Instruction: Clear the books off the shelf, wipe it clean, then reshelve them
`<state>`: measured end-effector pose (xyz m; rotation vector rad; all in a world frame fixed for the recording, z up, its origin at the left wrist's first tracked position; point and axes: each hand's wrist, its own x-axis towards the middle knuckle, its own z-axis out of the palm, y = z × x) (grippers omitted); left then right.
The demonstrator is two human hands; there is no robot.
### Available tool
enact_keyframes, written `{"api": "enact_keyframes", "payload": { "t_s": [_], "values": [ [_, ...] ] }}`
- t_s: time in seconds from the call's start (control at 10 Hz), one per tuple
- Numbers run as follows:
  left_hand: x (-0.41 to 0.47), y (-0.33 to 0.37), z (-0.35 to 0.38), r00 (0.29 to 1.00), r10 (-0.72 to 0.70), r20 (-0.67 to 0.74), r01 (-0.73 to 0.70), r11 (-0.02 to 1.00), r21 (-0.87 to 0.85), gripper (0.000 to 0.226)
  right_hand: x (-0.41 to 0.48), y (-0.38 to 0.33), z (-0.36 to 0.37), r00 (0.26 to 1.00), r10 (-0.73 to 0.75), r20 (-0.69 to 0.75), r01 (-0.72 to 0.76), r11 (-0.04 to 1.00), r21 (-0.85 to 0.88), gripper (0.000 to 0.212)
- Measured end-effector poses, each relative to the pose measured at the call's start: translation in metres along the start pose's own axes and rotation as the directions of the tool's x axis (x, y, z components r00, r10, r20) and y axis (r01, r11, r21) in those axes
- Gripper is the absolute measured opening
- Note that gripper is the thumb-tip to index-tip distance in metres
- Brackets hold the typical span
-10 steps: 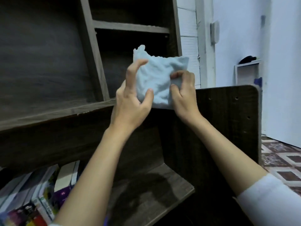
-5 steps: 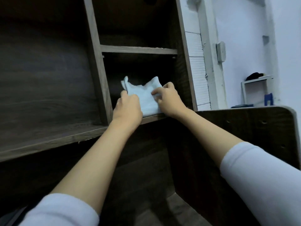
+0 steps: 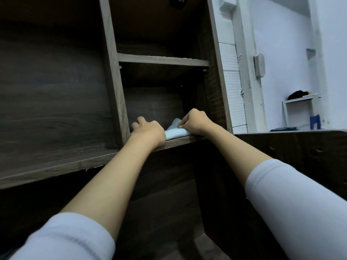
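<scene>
sleeves (image 3: 62, 239) pushed up, both forearms reaching up into the right-hand compartment. your left hand (image 3: 148, 131) sits on the shelf (image 3: 189, 138) at its front edge, fingers loosely bent. the cloth (image 3: 175, 131) runs behind that hand, so i can't tell if it's gripping anything. your right hand (image 3: 195, 121) has fingers curled over the cloth's right end, thumb on it; reads as a pinch.

cloth lies bunched on the board between the two hands. it's soft, light, no stiffness, so it'll likely fold and drag. suggest a flat palm on top, not a corner pinch.

hidden: most of the cloth, the board's top surface, and the back corners in shadow, so dust is unreadable. no books in view. dark object (image 3: 176, 1) at the top: can't identify.
</scene>
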<state>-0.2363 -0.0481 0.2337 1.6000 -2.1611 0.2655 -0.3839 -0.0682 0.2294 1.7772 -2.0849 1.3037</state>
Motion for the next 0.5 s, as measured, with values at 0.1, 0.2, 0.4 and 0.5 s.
{"api": "enact_keyframes", "payload": {
  "t_s": [0.1, 0.2, 0.4, 0.5],
  "values": [
    [0.0046, -0.0017, 0.0041, 0.998, 0.05, -0.026, -0.049, 0.998, 0.038, 0.039, 0.0019, 0.0024, -0.0022, 0.998, 0.063, 0.017, -0.063, 0.998, -0.018, 0.031],
    [0.0058, -0.0016, 0.0023, 0.999, 0.05, -0.01, -0.05, 0.998, 0.045, 0.037, 0.0007, 0.0013, -0.0053, 0.994, 0.095, 0.045, -0.094, 0.995, -0.022, 0.036],
    [0.0017, -0.0008, 0.0011, 0.999, 0.034, -0.021, -0.035, 0.999, -0.029, 0.034, 0.003, 0.0037, -0.0005, 0.991, 0.134, 0.029, -0.134, 0.991, -0.005, 0.035],
    [-0.0019, -0.0006, 0.0028, 0.997, 0.014, -0.07, -0.022, 0.993, -0.116, 0.031, -0.003, 0.0027, 0.0027, 0.991, 0.124, -0.054, -0.123, 0.992, 0.021, 0.032]
  ]
}}
